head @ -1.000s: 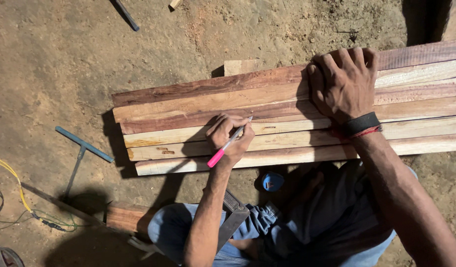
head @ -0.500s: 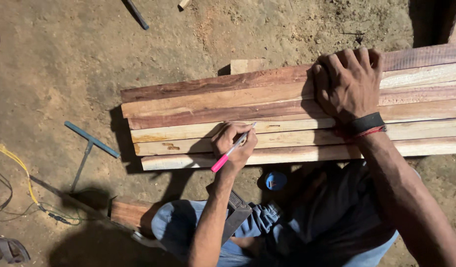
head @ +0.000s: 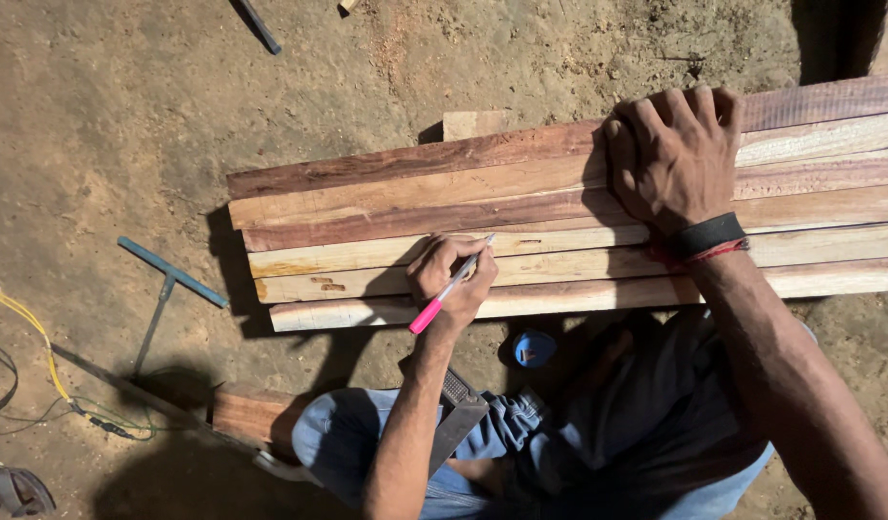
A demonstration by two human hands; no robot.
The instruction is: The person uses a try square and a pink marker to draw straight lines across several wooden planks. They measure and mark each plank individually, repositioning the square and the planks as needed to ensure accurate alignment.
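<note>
Gripping a pink-capped pen [head: 451, 286], left hand [head: 454, 274] with fingers [head: 434, 258] clamped around its barrel, tip touching a pale plank just beyond the fingertips. Pressing flat on the stack of wooden planks [head: 386, 207], right hand [head: 675, 154] with fingers [head: 656, 111] spread apart, curling over the far reddish board, holding nothing; black wristband [head: 711, 234] behind the knuckles. Lying side by side on the dirt floor [head: 126, 116], planks running under both sets of fingers. Well apart from the pen fingers, toward the outer side: blue T-shaped tool [head: 165, 284] and yellow cable [head: 25, 327]. Near the wrist, close to the knees: blue round cap [head: 535, 349] and metal square [head: 456, 416].
</note>
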